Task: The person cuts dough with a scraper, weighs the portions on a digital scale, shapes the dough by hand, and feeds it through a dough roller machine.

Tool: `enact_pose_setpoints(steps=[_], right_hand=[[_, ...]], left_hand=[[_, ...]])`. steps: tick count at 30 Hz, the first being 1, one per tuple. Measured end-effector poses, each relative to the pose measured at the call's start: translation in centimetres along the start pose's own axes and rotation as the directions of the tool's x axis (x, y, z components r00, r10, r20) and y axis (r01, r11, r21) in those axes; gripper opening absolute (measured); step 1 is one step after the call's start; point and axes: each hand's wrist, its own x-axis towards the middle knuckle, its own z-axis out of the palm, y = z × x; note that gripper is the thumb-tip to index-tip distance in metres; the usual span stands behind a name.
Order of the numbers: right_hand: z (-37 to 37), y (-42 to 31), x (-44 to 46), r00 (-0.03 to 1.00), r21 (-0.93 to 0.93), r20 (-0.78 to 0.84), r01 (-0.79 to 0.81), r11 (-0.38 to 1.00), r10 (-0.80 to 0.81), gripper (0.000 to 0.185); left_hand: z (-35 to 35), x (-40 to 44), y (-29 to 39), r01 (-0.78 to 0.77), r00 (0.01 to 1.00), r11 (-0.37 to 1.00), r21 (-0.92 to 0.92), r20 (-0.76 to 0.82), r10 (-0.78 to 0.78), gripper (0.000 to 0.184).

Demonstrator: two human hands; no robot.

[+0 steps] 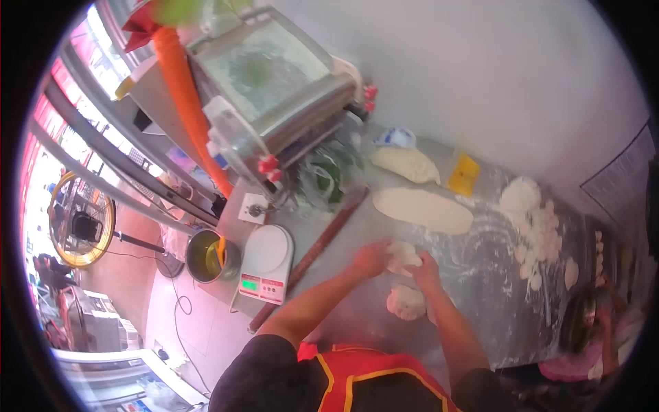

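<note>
A piece of dough [402, 258] is held between my two hands above the steel table [343, 302]. My left hand [371, 259] grips its left side with curled fingers. On its right side, my right hand [426, 270] closes round the edge. A second lump of dough [406, 303] lies just below my hands, with another pale piece partly hidden behind my right forearm. Beyond my hands rests a long flattened oval of dough [423, 211], and behind that a thicker dough roll [406, 165].
Left of my hands lie a long rolling pin [329, 237], a digital scale [266, 264] and a metal pot [207, 255]. A dough roller machine [274, 89] stands at the back. A yellow scraper [465, 174] and small dough pieces [539, 237] lie right. Another person holds a pan [578, 321].
</note>
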Motion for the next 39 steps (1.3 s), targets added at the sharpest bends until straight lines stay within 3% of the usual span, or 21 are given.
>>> enact_pose_setpoints(steps=[2, 3, 5, 6, 7, 8, 9, 10, 12, 14, 15, 16, 18, 21, 24, 27, 30, 33, 39], right_hand=[[-1.5, -4.8, 0.4, 0.980, 0.150, 0.083, -0.189, 0.970, 0.178, 0.030], [-2.2, -8.0, 0.6, 0.996, 0.191, 0.046, -0.087, 0.978, 0.079, 0.030], [-2.8, -16.1, 2.2, 0.992, 0.257, -0.046, 0.123, 0.959, -0.115, 0.030], [-2.5, -19.5, 3.4, 0.987, 0.356, -0.049, 0.162, 0.920, -0.155, 0.031], [-1.9, -23.0, 4.6, 0.979, 0.451, -0.053, 0.199, 0.870, -0.197, 0.033], [-1.1, -27.0, 5.3, 0.973, 0.697, -0.031, 0.186, 0.693, -0.230, 0.040], [0.0, -30.2, 5.9, 0.963, 0.880, -0.014, 0.139, 0.455, -0.268, 0.047], [1.1, -32.2, 6.6, 0.955, 0.920, -0.025, 0.138, 0.368, -0.296, 0.050], [2.8, -35.1, 7.7, 0.937, 0.975, -0.051, 0.122, 0.185, -0.346, 0.057], [3.5, -34.7, 6.6, 0.927, 0.954, 0.007, 0.106, 0.281, -0.376, 0.055], [3.9, -33.8, 5.6, 0.923, 0.939, 0.039, 0.097, 0.331, -0.383, 0.055], [4.3, -32.0, 5.4, 0.927, 0.901, 0.076, 0.094, 0.424, -0.368, 0.050], [4.3, -27.6, 6.1, 0.950, 0.881, 0.174, -0.033, 0.472, -0.258, 0.054], [4.5, -23.3, 6.7, 0.986, 0.886, 0.139, -0.083, 0.457, -0.089, 0.048], [5.8, -22.1, 7.5, 0.985, 0.894, 0.164, -0.127, 0.429, -0.050, 0.047], [7.4, -23.8, 8.4, 0.924, 0.912, 0.257, -0.136, 0.388, -0.282, 0.046], [9.5, -26.5, 9.7, 0.938, 0.902, 0.291, -0.204, 0.381, -0.186, 0.044], [11.0, -27.7, 12.5, 0.934, 0.912, 0.337, -0.292, 0.288, -0.120, 0.040], [13.1, -29.5, 16.0, 0.900, 0.907, 0.419, -0.419, 0.027, -0.122, 0.045]], left_hand=[[-0.4, 3.8, -3.0, -0.228, 0.937, 0.961, 0.153, -0.233, 0.260, 0.049], [-1.0, 5.2, -4.0, -0.322, 0.865, 0.914, 0.246, -0.316, 0.389, 0.049], [-13.7, 1.2, 4.4, -0.124, 0.949, 0.937, 0.327, -0.236, 0.208, 0.047], [-16.9, 3.0, 1.7, -0.541, 0.651, 0.746, 0.388, -0.369, 0.664, 0.032], [-22.4, 0.9, 6.1, -0.241, 0.859, 0.947, 0.214, -0.407, 0.311, 0.035], [-27.1, -0.8, 8.3, -0.210, 0.790, 0.879, 0.429, -0.455, 0.410, 0.037], [-30.3, 0.4, 7.8, -0.156, 0.655, 0.908, 0.388, -0.648, 0.389, 0.036], [-34.8, -0.4, 8.8, -0.196, 0.661, 0.905, 0.379, -0.631, 0.407, 0.037], [-41.2, 0.2, 8.5, -0.011, 0.550, 0.873, 0.487, -0.727, 0.412, 0.039], [-45.5, 3.0, 3.6, 0.189, 0.509, 0.762, 0.620, -0.725, 0.464, 0.035], [-46.4, 3.9, 1.8, 0.286, 0.495, 0.690, 0.665, -0.719, 0.488, 0.033], [-46.4, 3.4, 1.6, 0.300, 0.559, 0.701, 0.647, -0.715, 0.420, 0.031], [-44.8, 1.7, 1.7, 0.325, 0.674, 0.721, 0.612, -0.685, 0.277, 0.029], [-43.7, 0.3, 2.3, 0.225, 0.733, 0.688, 0.690, -0.585, 0.346, 0.024], [-43.8, 0.6, 1.1, 0.011, 0.837, 0.654, 0.756, -0.364, 0.407, 0.028], [-43.0, 0.1, 1.3, 0.021, 0.835, 0.656, 0.754, -0.375, 0.404, 0.029], [-42.3, -0.4, 1.6, 0.032, 0.809, 0.674, 0.738, -0.415, 0.416, 0.026], [-42.6, 0.8, 0.3, 0.002, 0.668, 0.550, 0.835, -0.410, 0.621, 0.026], [-42.2, 0.0, 1.6, 0.077, 0.781, 0.659, 0.748, -0.456, 0.427, 0.032]])
